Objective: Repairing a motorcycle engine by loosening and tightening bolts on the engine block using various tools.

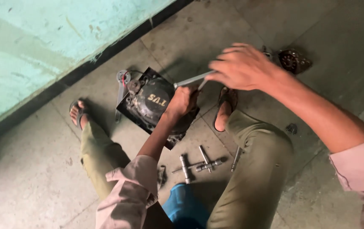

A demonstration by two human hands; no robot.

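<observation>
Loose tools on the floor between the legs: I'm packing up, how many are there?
3, maybe more hidden: a socket wrench, a T-shaped wrench beside it, and a thin rod by the right leg.

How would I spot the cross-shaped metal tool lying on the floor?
Start at the dark engine cover on the floor between the seated person's feet, under the left hand. Come straight toward the person's lap to the small group of loose tools on the tiles. The cross-shaped wrench has short steel arms that cross, unlike the straight socket bar just left of it.
</observation>
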